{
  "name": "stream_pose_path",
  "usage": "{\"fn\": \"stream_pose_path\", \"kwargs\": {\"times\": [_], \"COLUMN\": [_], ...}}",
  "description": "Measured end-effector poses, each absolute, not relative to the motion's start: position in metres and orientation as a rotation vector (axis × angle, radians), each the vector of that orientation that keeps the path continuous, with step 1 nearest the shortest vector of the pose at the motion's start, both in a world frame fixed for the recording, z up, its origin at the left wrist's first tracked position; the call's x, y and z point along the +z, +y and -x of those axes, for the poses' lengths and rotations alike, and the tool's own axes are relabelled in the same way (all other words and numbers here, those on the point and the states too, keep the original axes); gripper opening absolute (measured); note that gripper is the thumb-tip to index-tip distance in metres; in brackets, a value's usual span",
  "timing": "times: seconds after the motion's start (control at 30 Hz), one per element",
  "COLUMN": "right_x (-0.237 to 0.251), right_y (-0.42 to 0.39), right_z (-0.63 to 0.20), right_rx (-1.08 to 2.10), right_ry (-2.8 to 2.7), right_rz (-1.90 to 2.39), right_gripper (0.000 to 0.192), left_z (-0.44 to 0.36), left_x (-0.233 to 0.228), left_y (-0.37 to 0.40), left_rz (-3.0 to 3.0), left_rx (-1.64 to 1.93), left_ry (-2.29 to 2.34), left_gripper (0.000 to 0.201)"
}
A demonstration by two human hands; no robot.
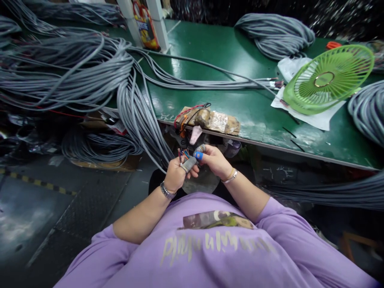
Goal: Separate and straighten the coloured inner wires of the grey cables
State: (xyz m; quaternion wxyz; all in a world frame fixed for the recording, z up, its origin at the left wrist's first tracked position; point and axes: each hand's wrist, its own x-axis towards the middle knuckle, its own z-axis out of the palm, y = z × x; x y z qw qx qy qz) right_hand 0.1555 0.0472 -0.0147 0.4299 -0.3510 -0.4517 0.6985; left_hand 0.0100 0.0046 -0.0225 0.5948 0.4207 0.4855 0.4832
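Gripping the coloured wires [184, 153], the left hand [176, 174] is closed, its grey-wrapped thumb [189, 164] laid across their lower part. Right hand [217, 162]: fingers drawn narrow, blue band [198, 155] on one; whether anything is pinched there cannot be told.

Position of wires: at the far side of the left fist, just left of the right fingertips. Long axis: roughly near to far, tips fanned toward the bench, so the right hand stands beside them, not in line. Left hand nearer, in contact.

Next outward: grey cable bundle [144, 120], hanging over the bench edge, running down toward the left fist. Beyond the hands, at the near edge: one board [233, 123], foil-like patch and red and black leads upon it.

Green bench [207, 44], left: large cable heap [87, 76]. Middle: straight cable run [210, 84]. Far right: one coil [276, 34]. Right: green fan [330, 80] over white paper [325, 119].
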Motion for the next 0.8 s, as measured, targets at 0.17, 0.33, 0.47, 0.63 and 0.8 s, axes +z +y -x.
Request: {"fn": "stream_pose_path", "kwargs": {"times": [0.17, 0.33, 0.47, 0.63, 0.8], "right_x": [-0.0066, -0.0036, -0.0052, -0.0078, -0.0059], "right_y": [0.0524, 0.0553, 0.0563, 0.0555, 0.0529], "right_z": [-0.1507, -0.1459, -0.1455, -0.1491, -0.1456], "right_rx": [1.750, 1.756, 1.750, 1.800, 1.831], "right_ry": [-1.239, -1.146, -1.120, -1.095, -1.124], "right_rz": [0.899, 0.908, 0.893, 0.876, 0.910], "right_gripper": [0.033, 0.033, 0.031, 0.024, 0.030], "left_z": [-0.0067, -0.0115, -0.0129, -0.0108, -0.0091], "left_x": [-0.0261, -0.0226, -0.0193, -0.0182, -0.0186], "left_y": [0.0014, 0.0021, 0.0047, 0.0046, 0.0006], "left_rz": [-1.058, -0.875, -0.819, -0.823, -0.897], "left_rx": [1.117, 1.327, 1.380, 1.438, 1.375], "left_ry": [1.168, 1.164, 1.167, 1.178, 1.255], "left_gripper": [0.034, 0.034, 0.033, 0.030, 0.030]}}
